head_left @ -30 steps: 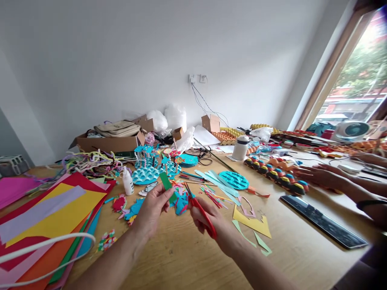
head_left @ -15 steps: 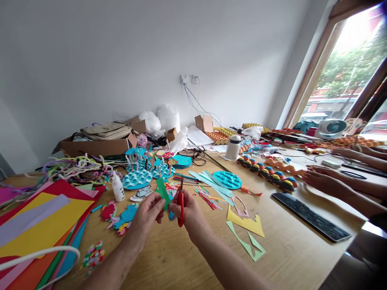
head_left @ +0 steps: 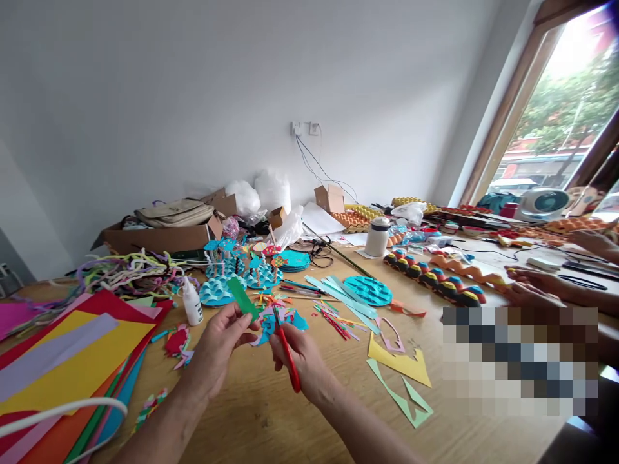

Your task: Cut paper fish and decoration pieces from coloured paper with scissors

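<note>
Between the thumb and fingers of my left hand [head_left: 225, 341] is a strip of green paper [head_left: 242, 299], its free end tilted up and to the left. My right hand [head_left: 304, 361] grips red-handled scissors [head_left: 289, 358], whose blades point up and away from me, a little apart from the strip. Behind and between the hands lie blue paper cutouts [head_left: 293, 319], partly hidden. Small coloured paper scraps [head_left: 333, 320] and pale blue strips [head_left: 345, 299] are spread to the right. A white glue bottle [head_left: 192, 303] stands left of my left hand.
Coloured paper sheets [head_left: 91, 338] are stacked at the left. Blue wavy discs [head_left: 368, 290] and a white lidded container [head_left: 376, 237] are beyond the hands. Another person's hands [head_left: 536, 287] rest near painted egg-carton strips [head_left: 432, 277]. A patch at the right is pixelated.
My hands have drawn apart: the left has shifted left with the green strip, while the scissors have dropped lower, their handles swinging right. The blue cutouts now show between the hands.
</note>
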Demonstrator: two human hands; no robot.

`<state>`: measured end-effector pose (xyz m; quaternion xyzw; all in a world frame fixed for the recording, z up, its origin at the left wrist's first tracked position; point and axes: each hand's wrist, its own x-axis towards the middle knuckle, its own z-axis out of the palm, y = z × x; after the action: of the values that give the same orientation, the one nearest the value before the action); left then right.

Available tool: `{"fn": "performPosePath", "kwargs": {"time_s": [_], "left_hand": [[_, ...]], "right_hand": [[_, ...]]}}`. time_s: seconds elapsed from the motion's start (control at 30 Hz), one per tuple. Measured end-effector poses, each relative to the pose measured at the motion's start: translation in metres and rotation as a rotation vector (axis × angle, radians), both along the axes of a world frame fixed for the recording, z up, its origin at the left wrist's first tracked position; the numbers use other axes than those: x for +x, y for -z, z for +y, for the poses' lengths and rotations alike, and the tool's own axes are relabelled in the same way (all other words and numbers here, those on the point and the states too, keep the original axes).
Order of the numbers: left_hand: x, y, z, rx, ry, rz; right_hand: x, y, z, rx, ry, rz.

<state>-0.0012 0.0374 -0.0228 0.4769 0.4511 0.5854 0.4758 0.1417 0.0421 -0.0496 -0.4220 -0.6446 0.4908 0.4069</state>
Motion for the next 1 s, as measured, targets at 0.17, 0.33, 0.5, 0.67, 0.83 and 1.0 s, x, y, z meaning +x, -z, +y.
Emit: {"fn": "performPosePath", "kwargs": {"time_s": [0.17,0.33,0.5,0.67,0.83,1.0], "left_hand": [[-0.001,-0.003,-0.001,-0.003,0.028,-0.087],[0.002,-0.003,-0.003,-0.013,0.07,-0.088],[0.006,-0.004,-0.005,-0.045,0.072,-0.091],[0.009,-0.007,-0.008,-0.052,0.094,-0.07],[0.009,-0.006,-0.007,-0.059,0.112,-0.091],[0.009,-0.003,-0.007,-0.055,0.152,-0.111]], "right_hand": [[-0.002,0.005,-0.004,0.093,-0.029,-0.166],[-0.002,0.008,-0.007,0.184,-0.047,-0.206],[0.0,0.006,-0.007,0.188,-0.035,-0.219],[0.0,0.006,-0.007,0.206,-0.027,-0.202],[0.0,0.007,-0.006,0.236,-0.012,-0.235],[0.0,0.009,-0.006,0.235,-0.004,-0.234]]}}
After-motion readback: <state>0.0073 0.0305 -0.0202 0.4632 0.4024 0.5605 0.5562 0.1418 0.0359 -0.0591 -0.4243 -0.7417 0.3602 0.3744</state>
